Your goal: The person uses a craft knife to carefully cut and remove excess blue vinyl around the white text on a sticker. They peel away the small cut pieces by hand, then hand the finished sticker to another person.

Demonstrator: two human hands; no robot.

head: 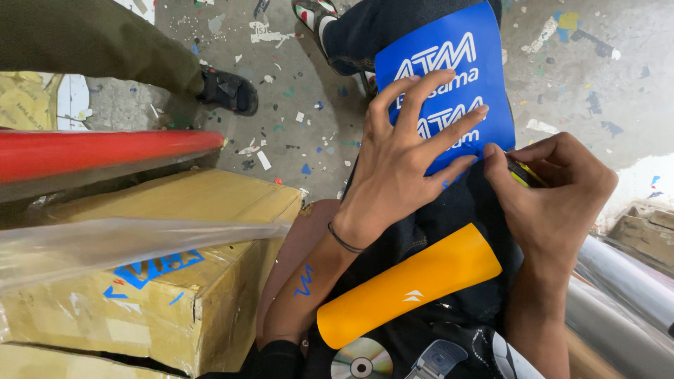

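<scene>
- The left hand (400, 165) covers the middle of the blue sheet (449, 49), hiding part of its white lettering.
- The right hand (554, 196) wraps a small tool (523, 172); only a yellow-and-black bit shows at 9 o'clock of the fist, its tip too small to tell.
- The red roll (91, 151) runs off the edge at 9 o'clock.
- The cardboard box (175, 281) is cut at 7 o'clock, its top veiled by clear film (105, 245).
- The disc (361, 361) is cut at 6 o'clock.
- Another person's leg (84, 42) leaves at 11 o'clock; only a sandal (228, 91) shows whole.
- The metal tubes (625, 281) at 4 o'clock are blurred.
</scene>
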